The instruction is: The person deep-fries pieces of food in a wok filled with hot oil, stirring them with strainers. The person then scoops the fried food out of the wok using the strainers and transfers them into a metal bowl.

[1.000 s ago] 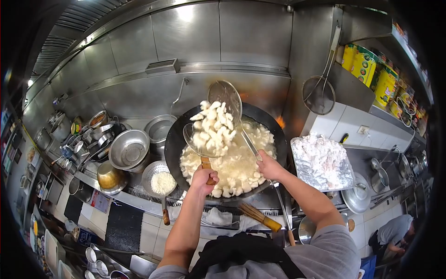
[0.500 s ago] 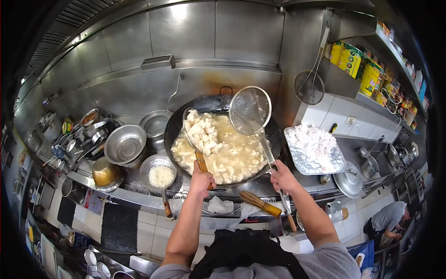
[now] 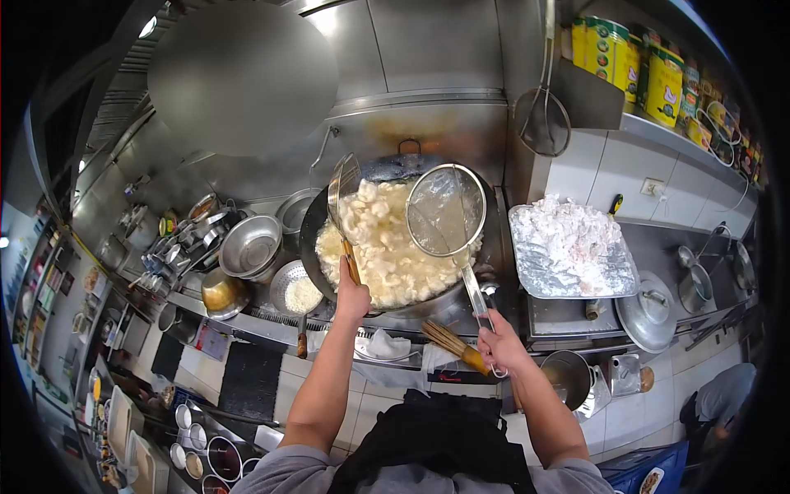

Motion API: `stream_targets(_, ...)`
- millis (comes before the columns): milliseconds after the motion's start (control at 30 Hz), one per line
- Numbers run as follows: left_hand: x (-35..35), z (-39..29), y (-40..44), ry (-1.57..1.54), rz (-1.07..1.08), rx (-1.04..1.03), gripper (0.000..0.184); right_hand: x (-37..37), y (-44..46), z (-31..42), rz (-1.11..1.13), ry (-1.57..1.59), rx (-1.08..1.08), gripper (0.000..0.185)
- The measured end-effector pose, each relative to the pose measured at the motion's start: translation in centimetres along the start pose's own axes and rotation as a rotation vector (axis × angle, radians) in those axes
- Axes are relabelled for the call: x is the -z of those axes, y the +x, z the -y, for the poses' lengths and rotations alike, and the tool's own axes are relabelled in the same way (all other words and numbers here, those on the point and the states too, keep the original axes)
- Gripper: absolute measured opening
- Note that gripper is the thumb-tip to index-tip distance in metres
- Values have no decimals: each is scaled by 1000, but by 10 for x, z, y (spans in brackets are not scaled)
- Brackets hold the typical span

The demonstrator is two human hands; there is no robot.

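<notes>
My left hand [image 3: 352, 298] is wrapped round the wooden handle of a wire skimmer [image 3: 341, 185], whose basket is tilted on its edge above the left side of a large black wok [image 3: 403, 167]. Pale, lumpy coated pieces [image 3: 374, 214] lie beside the basket and across the bubbling oil. In my right hand [image 3: 504, 342] is the metal handle of a round fine-mesh strainer [image 3: 447, 210]. Its mesh is over the right part of the wok, with no pieces on it. Whether its rim touches the oil I cannot tell.
Right of the wok stands a metal tray [image 3: 539, 280] of white floured pieces. A perforated ladle [image 3: 284, 276] with white bits sits at left, near stacked metal bowls [image 3: 250, 245]. A bamboo brush [image 3: 454, 346] lies at the front edge. A person [image 3: 724, 395] is at far right.
The left skimmer has turned from lying flat under a heap of pieces to standing on edge, and the pieces are now in the wok. The right strainer stays over the wok. The view has shifted.
</notes>
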State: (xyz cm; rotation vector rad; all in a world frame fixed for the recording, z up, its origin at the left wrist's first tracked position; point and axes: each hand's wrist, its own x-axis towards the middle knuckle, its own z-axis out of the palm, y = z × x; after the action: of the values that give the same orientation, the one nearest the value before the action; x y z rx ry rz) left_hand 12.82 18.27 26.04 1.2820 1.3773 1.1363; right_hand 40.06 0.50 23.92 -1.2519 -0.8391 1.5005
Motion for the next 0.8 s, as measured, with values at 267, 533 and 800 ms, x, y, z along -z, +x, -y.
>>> stream_targets(267, -58, -24, -42, 91, 7, -4, 87, 62, -30, -18, 185, 133, -76, 30)
stream_targets(533, 2, -1, -6, 242, -111, -356, 85, 55, -17, -36, 209, 251, -100, 32)
stream_targets(800, 155, 43, -5, 188, -352, -188, 84, -5, -3, -49, 185, 228, -79, 47)
